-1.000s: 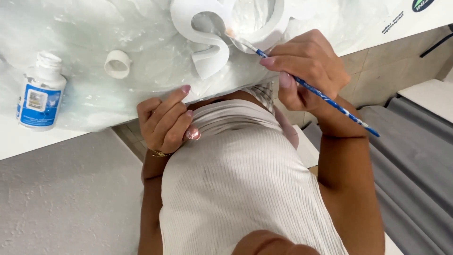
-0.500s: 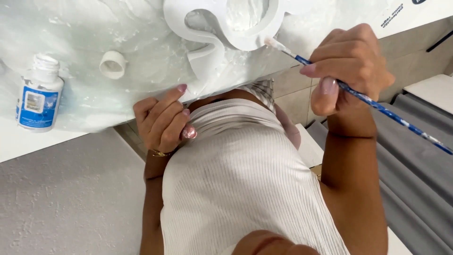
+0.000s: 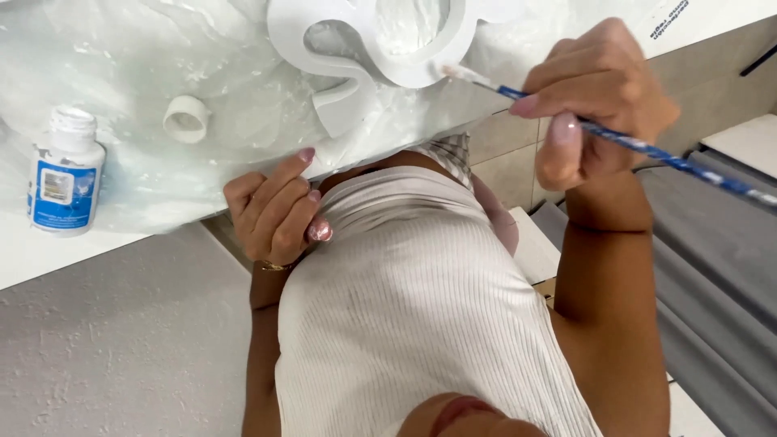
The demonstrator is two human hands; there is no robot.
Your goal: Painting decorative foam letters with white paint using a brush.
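At the far left, one small white bottle [image 3: 65,174] with a blue label stands open on the white table [image 3: 48,259], and its single white cap [image 3: 186,119] lies apart to the right on the crinkled clear plastic sheet [image 3: 121,73] that covers the tabletop. Next comes the left hand [image 3: 275,214], its fingers curled loosely inward at the near edge of the table with only the forefinger stretched up to touch the sheet's edge — it grips nothing.

Further right and farther away lies the one white curved cut-out shape [image 3: 372,40], flat on the plastic and partly out of view at the top. It looks stiff and light, likely foam or thin board, so it would slide easily on the slick sheet; its unpainted outer edges look the safest place to hold it, since the face may be wet.

On the right, the right hand [image 3: 599,97] pinches one thin blue paintbrush [image 3: 647,150] between thumb and fingers, near the bristle end. The brush looks light and rigid, and its white-loaded tip sits just at the shape's lower right edge — whether it touches cannot be told.
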